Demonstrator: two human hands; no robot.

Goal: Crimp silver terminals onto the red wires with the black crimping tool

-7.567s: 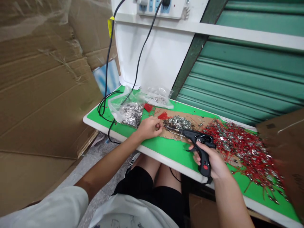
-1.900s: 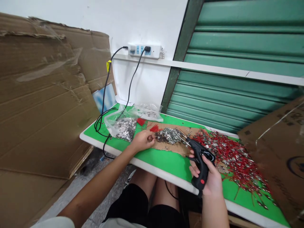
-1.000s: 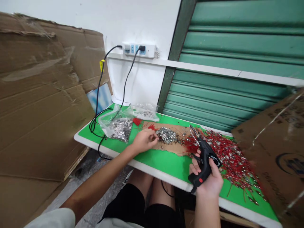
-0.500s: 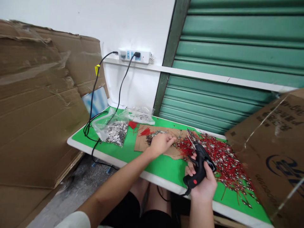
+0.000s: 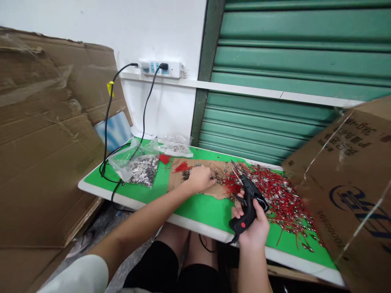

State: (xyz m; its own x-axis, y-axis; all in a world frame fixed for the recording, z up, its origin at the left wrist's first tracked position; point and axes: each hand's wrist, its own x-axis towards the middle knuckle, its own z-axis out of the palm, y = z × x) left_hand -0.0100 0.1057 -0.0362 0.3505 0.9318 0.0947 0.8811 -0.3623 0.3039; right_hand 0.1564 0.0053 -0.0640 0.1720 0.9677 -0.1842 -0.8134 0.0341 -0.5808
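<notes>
In my right hand [image 5: 253,228] is a black soldering gun [image 5: 249,207] with a trigger, a red dot on its grip and a thin metal tip. Its tip points up and away, over the edge of a heap of red wires with shiny metal ends [image 5: 277,195]. My left hand [image 5: 201,178] rests over a flat piece of cardboard [image 5: 177,181], fingers bent and pinched together among small metal parts [image 5: 185,175]. What lies between those fingertips is too small to make out. Just beyond that hand lies a bundle of red wires [image 5: 182,166].
A plastic bag of metal parts [image 5: 143,171] and a second bag [image 5: 176,149] lie on the green tabletop [image 5: 195,209]. Black cords run to a power strip [image 5: 171,69]. Cardboard boxes flank the table, left [image 5: 45,142] and right [image 5: 351,183]. Behind is a green shutter [image 5: 275,61].
The whole view has shifted as the head turned right. My left fingertips have dipped lower towards the cardboard. My right hand keeps hold of the soldering gun in much the same place.
</notes>
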